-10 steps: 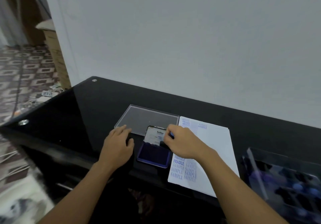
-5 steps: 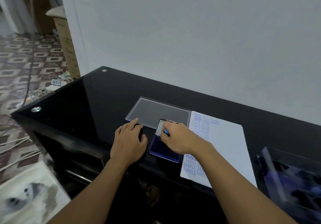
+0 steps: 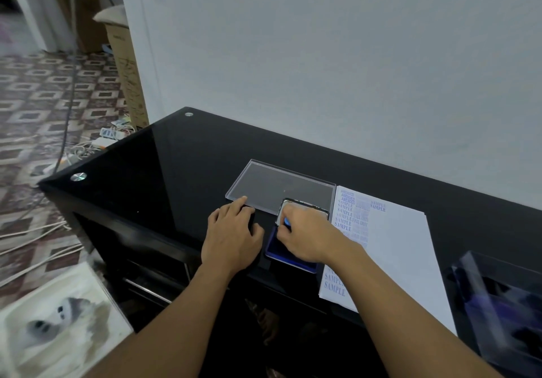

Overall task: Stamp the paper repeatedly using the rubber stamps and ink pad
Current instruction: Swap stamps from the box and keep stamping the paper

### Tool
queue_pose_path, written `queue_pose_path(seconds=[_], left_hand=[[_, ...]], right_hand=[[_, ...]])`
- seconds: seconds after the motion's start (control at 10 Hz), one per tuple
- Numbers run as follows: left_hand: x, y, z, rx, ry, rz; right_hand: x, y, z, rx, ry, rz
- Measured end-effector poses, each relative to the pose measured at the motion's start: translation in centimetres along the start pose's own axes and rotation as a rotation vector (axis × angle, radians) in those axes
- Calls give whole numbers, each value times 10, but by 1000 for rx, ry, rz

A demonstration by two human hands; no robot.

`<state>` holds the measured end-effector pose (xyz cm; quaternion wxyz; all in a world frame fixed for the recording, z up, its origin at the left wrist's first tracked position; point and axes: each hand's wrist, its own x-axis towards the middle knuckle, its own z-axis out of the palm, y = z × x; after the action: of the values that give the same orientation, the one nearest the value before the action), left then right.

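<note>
While my right hand [image 3: 305, 237] pinches the stamp [image 3: 286, 222] down onto the ink pad [image 3: 272, 247], my left hand [image 3: 234, 237] lies flat, fingers spread, on the table [image 3: 176, 172] just beside it. I should press straight, no rocking, then lift clean and go right to the paper [image 3: 396, 245], aiming for bare space beyond the printed rows.

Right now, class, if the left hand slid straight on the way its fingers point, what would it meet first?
Most likely the clear plastic lid lying flat ahead: the index fingertip of the left hand sits at its near edge, though contact is hard to judge.
</note>
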<state>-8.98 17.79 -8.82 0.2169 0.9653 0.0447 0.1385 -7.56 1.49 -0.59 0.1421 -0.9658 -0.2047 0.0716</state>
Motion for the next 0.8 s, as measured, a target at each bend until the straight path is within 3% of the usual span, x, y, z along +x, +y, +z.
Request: queue_pose_path(seconds=[0.8], left_hand=[[0,-1,-1,0,6,-11]], right_hand=[[-4,-3,28,12,163,29]])
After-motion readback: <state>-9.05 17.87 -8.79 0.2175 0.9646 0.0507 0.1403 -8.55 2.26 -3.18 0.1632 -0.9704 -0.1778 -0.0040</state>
